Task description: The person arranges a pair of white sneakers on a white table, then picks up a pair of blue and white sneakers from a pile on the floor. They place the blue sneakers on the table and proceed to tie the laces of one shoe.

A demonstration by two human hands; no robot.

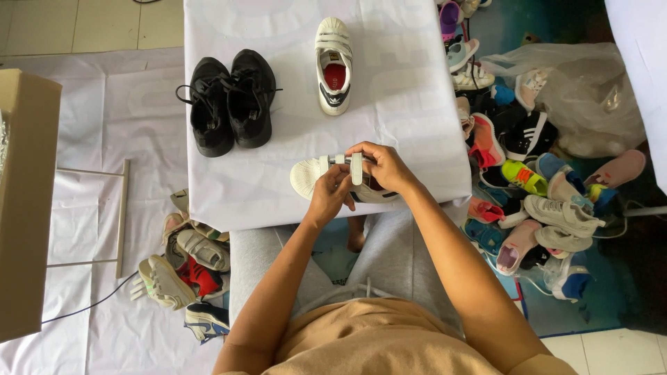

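Note:
A white strap shoe (310, 175) lies on its side near the front edge of the white-covered table (403, 118), toe pointing left. Both hands are on it. My left hand (331, 194) grips the shoe's middle from the near side. My right hand (382, 167) pinches one of its white straps near the opening. Its matching white shoe (333, 64), with a red insole and black heel mark, stands at the table's far middle. A pair of black lace-up sneakers (231, 103) sits side by side at the far left.
A heap of small coloured shoes (535, 187) and a clear plastic bag (583, 90) lie on the floor at the right. More shoes (187, 267) are piled on the floor at the left. A cardboard box (24, 201) stands at the left edge.

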